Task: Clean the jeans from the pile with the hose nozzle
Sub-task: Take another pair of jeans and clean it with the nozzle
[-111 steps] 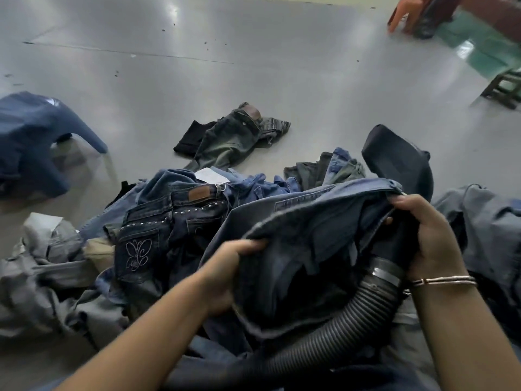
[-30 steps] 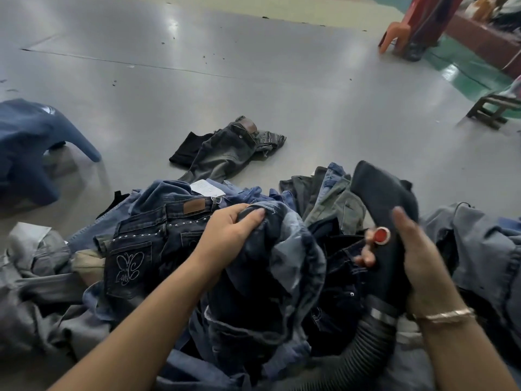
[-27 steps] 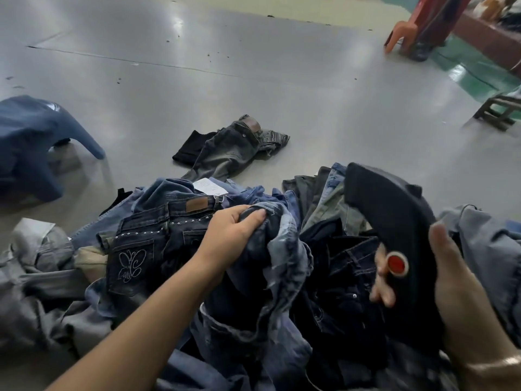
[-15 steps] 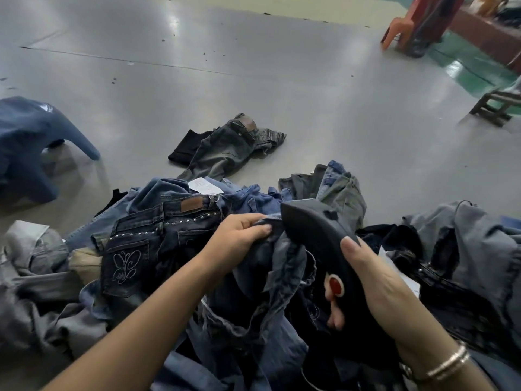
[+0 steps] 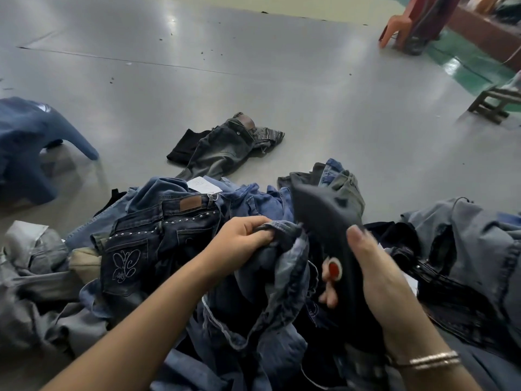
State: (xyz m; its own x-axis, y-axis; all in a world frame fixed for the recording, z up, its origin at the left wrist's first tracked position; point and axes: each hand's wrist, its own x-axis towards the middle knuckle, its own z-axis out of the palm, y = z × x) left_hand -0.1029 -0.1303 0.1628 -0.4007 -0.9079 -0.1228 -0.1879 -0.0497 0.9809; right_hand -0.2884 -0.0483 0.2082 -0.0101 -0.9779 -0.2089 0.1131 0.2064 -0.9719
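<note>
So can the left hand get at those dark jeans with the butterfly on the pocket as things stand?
Probably, but not right away. The butterfly jeans lie uncovered on top of the pile, just beside the left hand. That hand is gripping a fold of blue jeans, so it would have to let go first.

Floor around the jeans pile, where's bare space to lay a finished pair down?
Bare grey floor lies beyond the pile, between the lone grey jeans and the wooden stool. A smaller patch sits between the blue plastic chair and those jeans. It is crowded near the left hand and right hand, where heaped jeans cover everything.
</note>
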